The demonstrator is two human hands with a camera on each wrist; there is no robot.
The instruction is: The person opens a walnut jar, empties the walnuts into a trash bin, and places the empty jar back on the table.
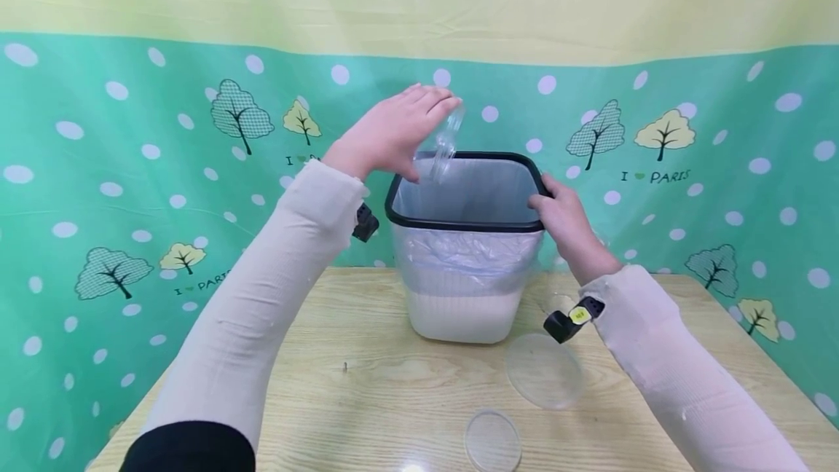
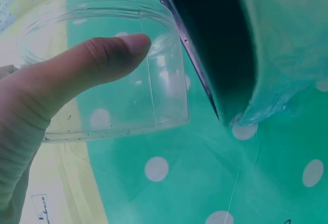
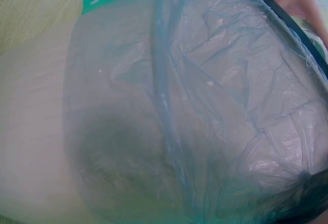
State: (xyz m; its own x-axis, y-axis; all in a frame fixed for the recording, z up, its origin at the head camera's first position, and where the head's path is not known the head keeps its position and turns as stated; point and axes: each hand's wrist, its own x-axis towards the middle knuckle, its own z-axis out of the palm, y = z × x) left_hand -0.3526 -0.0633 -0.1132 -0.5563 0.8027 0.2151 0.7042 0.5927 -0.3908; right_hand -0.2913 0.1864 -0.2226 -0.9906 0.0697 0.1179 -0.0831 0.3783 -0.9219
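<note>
My left hand (image 1: 403, 130) grips a clear plastic jar (image 1: 448, 143), tilted above the left side of the bin's opening. In the left wrist view the thumb lies across the jar (image 2: 123, 101), and small dark specks show along its edge. A white bin (image 1: 465, 315) with a black rim stands on the table, lined with a thin bluish bag (image 1: 465, 257) folded over its outside. My right hand (image 1: 569, 221) holds the bin's rim at the right, thumb on the inner side. The right wrist view is filled mostly by the bag (image 3: 215, 96); the right hand's fingers are partly hidden.
A large round clear lid (image 1: 544, 371) lies in front of the bin at the right, and a smaller round lid (image 1: 493, 441) lies nearer. A tiny dark bit (image 1: 345, 367) is on the wooden table (image 1: 367, 406). A patterned cloth (image 1: 157, 188) hangs behind.
</note>
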